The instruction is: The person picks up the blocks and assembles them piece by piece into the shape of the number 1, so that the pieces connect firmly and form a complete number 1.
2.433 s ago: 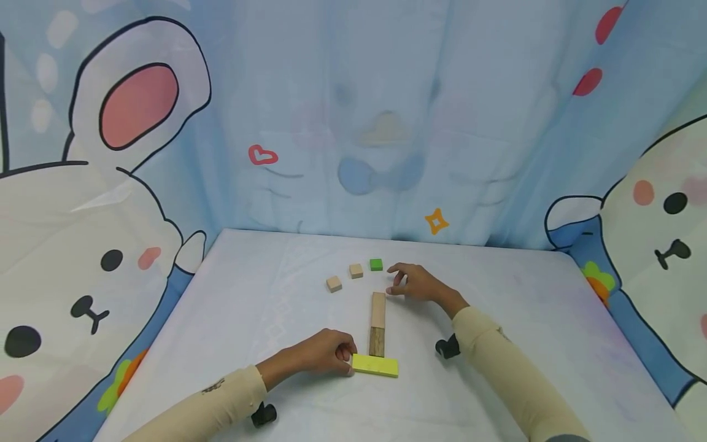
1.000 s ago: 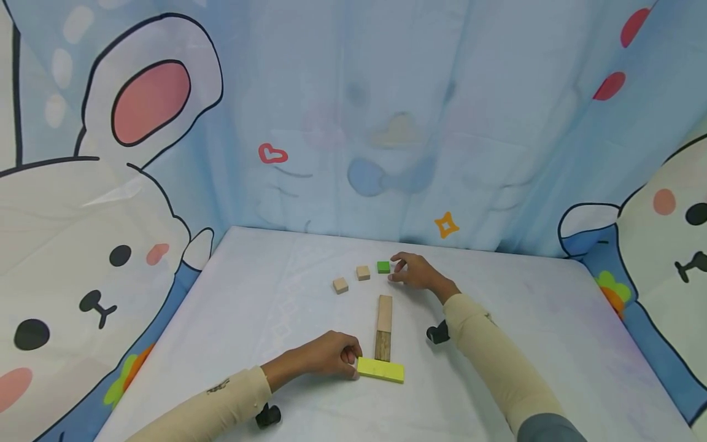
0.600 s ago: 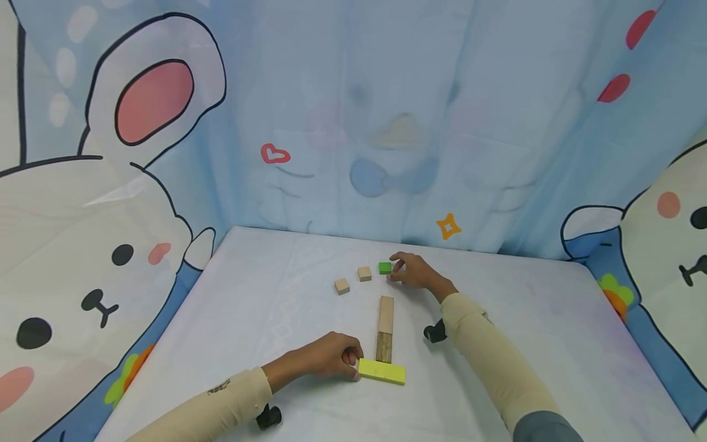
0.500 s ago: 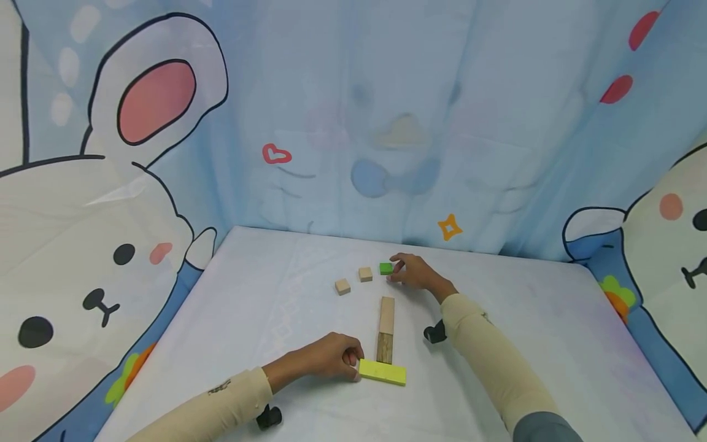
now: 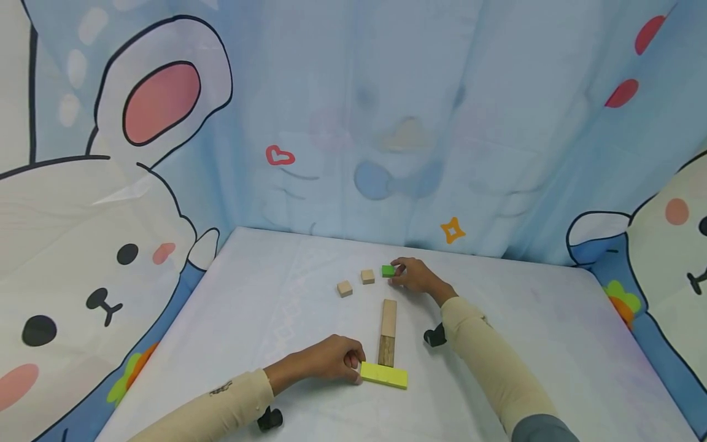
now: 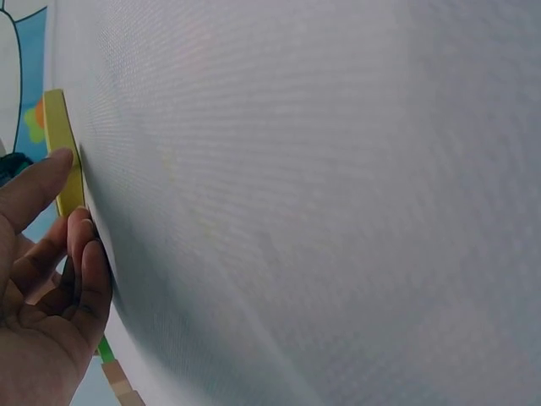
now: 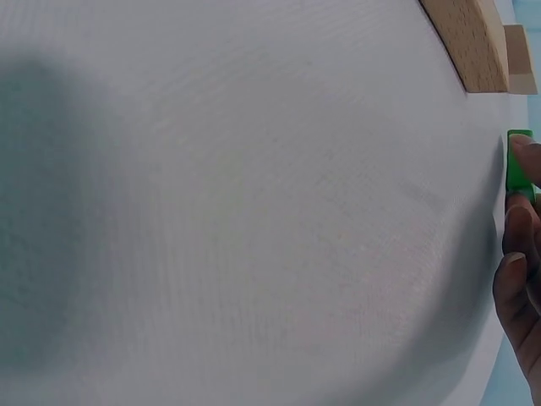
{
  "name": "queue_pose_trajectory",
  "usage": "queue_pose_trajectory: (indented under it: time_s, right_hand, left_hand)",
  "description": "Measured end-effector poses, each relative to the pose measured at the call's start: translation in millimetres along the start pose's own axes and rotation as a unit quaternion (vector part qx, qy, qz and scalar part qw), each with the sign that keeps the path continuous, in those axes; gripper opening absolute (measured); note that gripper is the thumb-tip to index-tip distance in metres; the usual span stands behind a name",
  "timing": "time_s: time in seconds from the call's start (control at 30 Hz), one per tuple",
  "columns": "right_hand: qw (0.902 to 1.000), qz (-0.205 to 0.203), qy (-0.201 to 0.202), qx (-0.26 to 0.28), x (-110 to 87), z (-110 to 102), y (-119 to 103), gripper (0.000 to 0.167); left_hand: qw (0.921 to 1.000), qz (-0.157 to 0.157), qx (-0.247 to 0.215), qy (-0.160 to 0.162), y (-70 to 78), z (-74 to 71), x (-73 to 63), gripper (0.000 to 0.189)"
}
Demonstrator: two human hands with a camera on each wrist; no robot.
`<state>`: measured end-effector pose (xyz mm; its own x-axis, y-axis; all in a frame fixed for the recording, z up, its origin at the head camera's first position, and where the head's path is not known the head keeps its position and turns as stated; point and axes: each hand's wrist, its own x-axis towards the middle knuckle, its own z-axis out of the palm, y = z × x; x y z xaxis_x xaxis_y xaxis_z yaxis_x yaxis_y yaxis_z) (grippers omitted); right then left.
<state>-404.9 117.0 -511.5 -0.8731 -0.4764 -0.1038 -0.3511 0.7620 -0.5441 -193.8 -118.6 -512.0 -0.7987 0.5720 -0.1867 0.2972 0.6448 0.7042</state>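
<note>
My left hand (image 5: 330, 359) pinches the left end of a flat yellow block (image 5: 383, 375) lying on the white table. The left wrist view shows the thumb (image 6: 52, 169) against the yellow block (image 6: 61, 135), with the other fingers curled. At the back, my right hand (image 5: 415, 275) holds a small green block (image 5: 388, 271) by its right side, between thumb and finger. Part of that green block (image 7: 517, 165) is covered by fingers in the right wrist view. Behind the yellow block, a pale wooden block (image 5: 389, 316) and a darker-grained one (image 5: 386, 350) stand in line.
Two small wooden cubes, one nearer (image 5: 345, 288) and one farther (image 5: 367, 277), sit left of the green block on the white tablecloth (image 5: 265, 294). A blue cartoon curtain (image 5: 331, 110) hangs behind the table. Dark wrist-worn devices, left (image 5: 270, 420) and right (image 5: 435, 336), hang under the sleeves.
My right hand has moved back and left from beside the wooden blocks to the green block, and its fingers have closed on it. The left hand stays at the yellow block. The view has shifted slightly.
</note>
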Motion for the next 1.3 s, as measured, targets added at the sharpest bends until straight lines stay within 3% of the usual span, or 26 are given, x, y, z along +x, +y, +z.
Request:
queue_pose_trajectory:
  time_s: [0.5, 1.3]
  right_hand:
    - [0.9997, 0.003, 0.015, 0.018, 1.2, 4.7, 2.2, 0.036]
    - [0.9998, 0.0, 0.012, 0.015, -4.8, 2.9, 4.0, 0.037]
  left_hand:
    - [1.0, 0.007, 0.001, 0.001, 0.3, -0.9, -0.1, 0.024]
    - [1.0, -0.004, -0.002, -0.003, 1.3, -1.3, -0.7, 0.024]
